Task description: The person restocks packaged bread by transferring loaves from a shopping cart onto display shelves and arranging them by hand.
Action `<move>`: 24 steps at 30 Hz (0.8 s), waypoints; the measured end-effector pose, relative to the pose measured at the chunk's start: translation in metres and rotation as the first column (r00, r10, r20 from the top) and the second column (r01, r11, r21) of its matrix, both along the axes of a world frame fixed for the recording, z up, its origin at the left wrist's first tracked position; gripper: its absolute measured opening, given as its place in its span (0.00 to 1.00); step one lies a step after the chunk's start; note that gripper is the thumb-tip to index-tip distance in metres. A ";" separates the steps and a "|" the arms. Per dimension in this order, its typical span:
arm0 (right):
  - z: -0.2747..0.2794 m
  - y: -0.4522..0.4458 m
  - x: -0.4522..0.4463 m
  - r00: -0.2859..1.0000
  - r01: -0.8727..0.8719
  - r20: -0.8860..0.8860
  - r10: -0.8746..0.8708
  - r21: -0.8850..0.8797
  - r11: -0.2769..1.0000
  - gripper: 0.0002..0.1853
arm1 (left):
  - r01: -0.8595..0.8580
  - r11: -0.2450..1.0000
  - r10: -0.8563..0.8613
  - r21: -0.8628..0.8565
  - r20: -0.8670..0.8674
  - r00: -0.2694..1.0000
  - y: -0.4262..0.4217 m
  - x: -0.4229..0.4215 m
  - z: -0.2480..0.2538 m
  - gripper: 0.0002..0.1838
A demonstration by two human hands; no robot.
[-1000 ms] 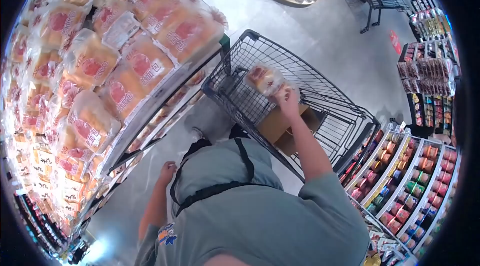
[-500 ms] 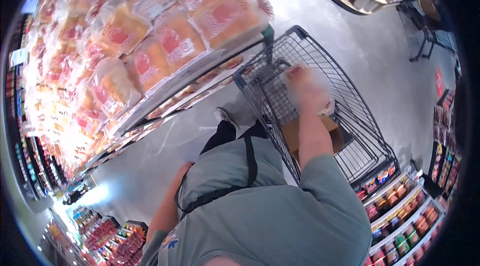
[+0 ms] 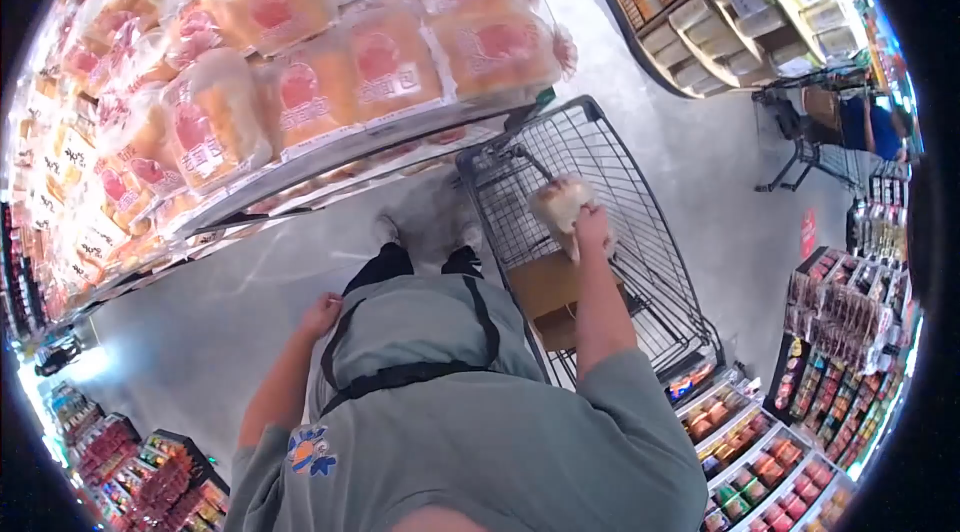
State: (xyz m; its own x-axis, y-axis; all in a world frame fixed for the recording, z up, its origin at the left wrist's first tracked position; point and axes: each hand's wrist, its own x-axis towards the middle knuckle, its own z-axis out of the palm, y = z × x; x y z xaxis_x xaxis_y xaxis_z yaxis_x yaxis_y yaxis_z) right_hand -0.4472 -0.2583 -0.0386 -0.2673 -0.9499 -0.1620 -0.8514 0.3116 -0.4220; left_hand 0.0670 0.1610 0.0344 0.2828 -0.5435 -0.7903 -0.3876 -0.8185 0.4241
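My right hand (image 3: pixel 592 228) is closed on a bagged loaf of bread (image 3: pixel 560 207), held over the shopping cart (image 3: pixel 640 187). Inside the cart, just below the loaf, sits an open cardboard box (image 3: pixel 545 292). At my left side, beside my waist, my left hand (image 3: pixel 322 314) hangs with its fingers curled; whether anything is between them is too small to tell. Rows of bagged bread (image 3: pixel 385 62) with red labels fill the display in front of me, past the cart's left corner.
Shelves of packaged goods (image 3: pixel 740 17) stand at the upper right. Another person (image 3: pixel 870 127) is beside a second cart (image 3: pixel 800 147) at the right. Racks of colourful packages (image 3: pixel 760 462) line the lower right, and more goods (image 3: pixel 150 472) are at the lower left.
The view has swung, and the bread display now lies more squarely ahead. The loaf, still in my right hand, is lower in the picture, nearer the box.
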 end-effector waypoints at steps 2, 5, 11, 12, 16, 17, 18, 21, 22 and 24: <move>0.032 0.000 0.006 0.954 -0.034 0.301 0.005 0.091 0.995 0.09 | -0.025 0.999 0.025 -0.021 -0.011 1.000 -0.039 -0.002 0.026 0.20; 0.091 0.000 0.005 0.938 -0.282 0.221 0.268 0.031 0.959 0.06 | 0.044 0.997 -0.045 -0.066 -0.008 0.999 -0.074 0.004 0.024 0.20; 0.353 0.034 0.096 0.759 -0.511 0.502 0.415 0.065 0.857 0.04 | 0.019 0.917 -0.125 -0.398 -0.244 0.962 -0.125 0.017 0.021 0.19; 0.384 0.038 0.109 0.759 -0.514 0.496 0.422 0.060 0.855 0.04 | 0.051 0.903 -0.152 -0.426 -0.206 0.967 -0.144 0.009 0.040 0.18; 0.467 0.050 0.160 0.528 -0.686 0.540 0.656 -0.185 0.704 0.05 | -0.023 0.850 -0.228 -0.527 -0.405 0.886 -0.198 -0.028 0.092 0.20; 0.476 0.048 0.177 0.451 -0.702 0.561 0.694 -0.257 0.664 0.06 | -0.055 0.840 -0.257 -0.540 -0.484 0.836 -0.208 -0.036 0.096 0.21; 0.480 0.041 0.194 0.449 -0.704 0.554 0.701 -0.263 0.659 0.06 | -0.058 0.834 -0.259 -0.548 -0.483 0.837 -0.218 -0.045 0.109 0.21; 0.481 0.016 0.260 0.247 -0.808 0.450 0.858 -0.393 0.439 0.05 | -0.152 0.767 -0.280 -0.623 -0.539 0.794 -0.237 -0.056 0.143 0.23; 0.478 0.008 0.283 0.200 -0.802 0.453 0.869 -0.434 0.411 0.04 | -0.221 0.703 -0.247 -0.676 -0.523 0.816 -0.242 -0.055 0.143 0.23; 0.480 -0.019 0.325 0.133 -0.794 0.399 0.907 -0.505 0.339 0.04 | -0.143 0.634 -0.187 -0.760 -0.330 0.925 -0.242 -0.042 0.151 0.20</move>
State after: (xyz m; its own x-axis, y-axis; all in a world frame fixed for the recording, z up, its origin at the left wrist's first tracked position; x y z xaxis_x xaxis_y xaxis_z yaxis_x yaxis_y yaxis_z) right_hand -0.1222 -0.2771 0.4414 0.8150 -0.5235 0.2484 -0.1104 -0.5612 -0.8203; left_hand 0.0249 -0.0812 0.1853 0.0622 -0.9905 -0.1226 -0.0928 -0.1280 0.9874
